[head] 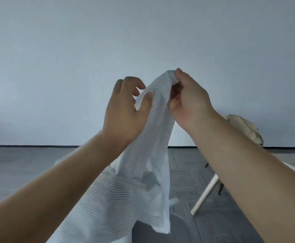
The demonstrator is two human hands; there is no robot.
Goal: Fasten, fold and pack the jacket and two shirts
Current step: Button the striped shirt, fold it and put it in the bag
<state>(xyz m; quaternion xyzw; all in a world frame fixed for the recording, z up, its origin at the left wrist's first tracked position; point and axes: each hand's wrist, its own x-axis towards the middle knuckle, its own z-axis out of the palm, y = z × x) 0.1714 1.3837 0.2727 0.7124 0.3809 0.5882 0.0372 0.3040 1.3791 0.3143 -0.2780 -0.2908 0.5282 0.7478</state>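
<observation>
Pale wall [143, 32] and grey floor [20, 163] fill the head view. At centre the striped shirt [143, 155] hangs in the air from both hands. The right hand [190, 102] clutches its topmost bunch at 1 o'clock, and the left hand [124, 113] pinches an edge at 11 o'clock. A beige garment [244, 127] lies at 3 o'clock. The step looks like sorting out the shirt before fastening. The next move calls for finding the collar or placket and spreading it flat.
</observation>
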